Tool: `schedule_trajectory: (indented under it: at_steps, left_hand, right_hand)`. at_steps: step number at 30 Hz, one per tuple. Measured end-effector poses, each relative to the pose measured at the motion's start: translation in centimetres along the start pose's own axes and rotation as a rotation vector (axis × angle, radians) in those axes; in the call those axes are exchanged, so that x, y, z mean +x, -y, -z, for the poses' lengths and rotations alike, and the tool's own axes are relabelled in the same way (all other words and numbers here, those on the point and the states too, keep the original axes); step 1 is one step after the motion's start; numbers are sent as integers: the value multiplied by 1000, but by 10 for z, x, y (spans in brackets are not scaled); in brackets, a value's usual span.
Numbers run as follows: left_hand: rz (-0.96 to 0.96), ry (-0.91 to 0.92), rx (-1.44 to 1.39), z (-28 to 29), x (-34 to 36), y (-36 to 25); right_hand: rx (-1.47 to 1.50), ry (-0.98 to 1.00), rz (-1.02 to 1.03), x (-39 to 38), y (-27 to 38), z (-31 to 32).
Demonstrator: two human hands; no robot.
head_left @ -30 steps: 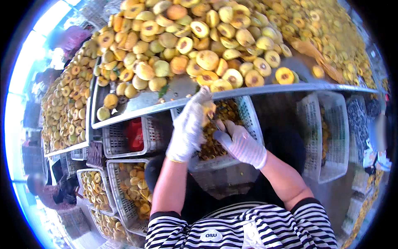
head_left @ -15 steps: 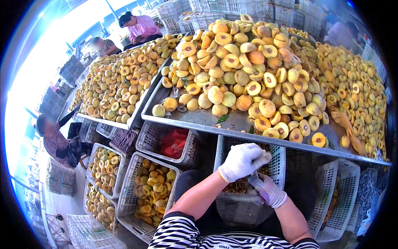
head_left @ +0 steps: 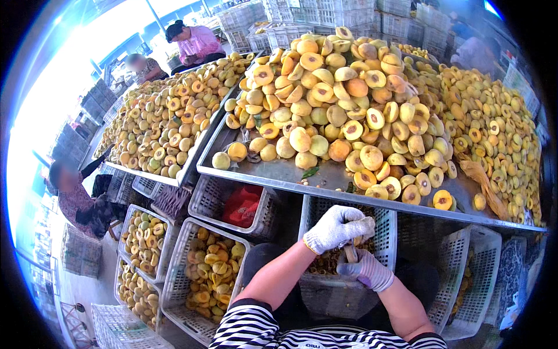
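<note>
My left hand [head_left: 338, 229], in a white knit glove, is closed over the crate between my knees; what its curled fingers hold is hidden. Close below it, my right hand [head_left: 367, 270], in a pale glove with worn fingertips, grips a small hand tool [head_left: 350, 253] whose greyish-brown end points up at the left hand. The tool's exact kind does not show. Under both hands stands a white plastic crate [head_left: 393, 235] with brown bits, seemingly fruit pits, inside. Ahead, a big heap of halved yellow peaches [head_left: 340, 104] lies on a metal table [head_left: 261, 179].
To my left stand crates of peach halves [head_left: 212, 270] and a crate with a red bag [head_left: 241, 206]. More white crates [head_left: 479, 279] lean at my right. Another peach-covered table [head_left: 168, 116] is at the left. Several people sit around, one [head_left: 75, 195] at the far left.
My hands have come closer together, and the tool's end now shows upright between them. The left fingers have curled in more. The view has shifted slightly.
</note>
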State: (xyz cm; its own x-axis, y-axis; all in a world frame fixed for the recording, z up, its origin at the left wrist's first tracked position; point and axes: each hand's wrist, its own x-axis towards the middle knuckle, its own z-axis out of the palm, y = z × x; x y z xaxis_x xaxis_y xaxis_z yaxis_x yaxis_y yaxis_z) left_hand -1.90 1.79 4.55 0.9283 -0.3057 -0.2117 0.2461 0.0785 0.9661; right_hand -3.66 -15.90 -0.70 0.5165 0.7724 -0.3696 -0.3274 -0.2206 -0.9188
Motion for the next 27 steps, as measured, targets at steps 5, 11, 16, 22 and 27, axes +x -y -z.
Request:
schedule_trajectory:
  at_steps: [5, 11, 16, 22, 27]
  left_hand:
    - [-332, -8, -265, -12, 20, 28]
    - [-145, -305, -783, 12, 40, 43]
    - [-87, -446, -459, 22, -1, 22]
    - [228, -966, 1292, 110, -147, 0]
    - [-12, -852, 1020, 56, -48, -17]
  right_hand:
    - [-55, -76, 278, 6, -13, 12]
    - [195, -162, -21, -6, 2, 26]
    - [-340, -342, -4, -8, 9, 28]
    - [-719, -415, 297, -18, -18, 33]
    - [-265, -471, 201, -29, 5, 26]
